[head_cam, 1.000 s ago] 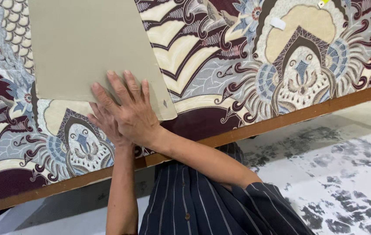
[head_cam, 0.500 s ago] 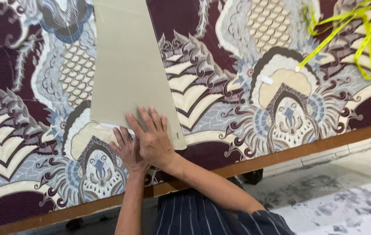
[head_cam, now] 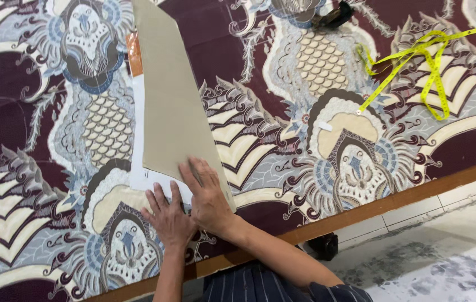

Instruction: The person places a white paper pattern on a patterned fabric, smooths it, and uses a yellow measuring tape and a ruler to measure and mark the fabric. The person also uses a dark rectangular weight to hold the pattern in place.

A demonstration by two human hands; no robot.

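A stiff tan card pattern (head_cam: 173,106), long and tapering, lay flat on smooth batik cloth (head_cam: 327,140) printed in maroon, grey and cream scales and scrolls. The right hand (head_cam: 209,196) pressed its lower end, fingers spread and flat, gripping nothing. The left hand (head_cam: 169,218) lay just beside it, palm down and open, on the white paper (head_cam: 140,168) jutting from under the card. A yellow tape measure (head_cam: 417,67) lay looped well apart, upper right.
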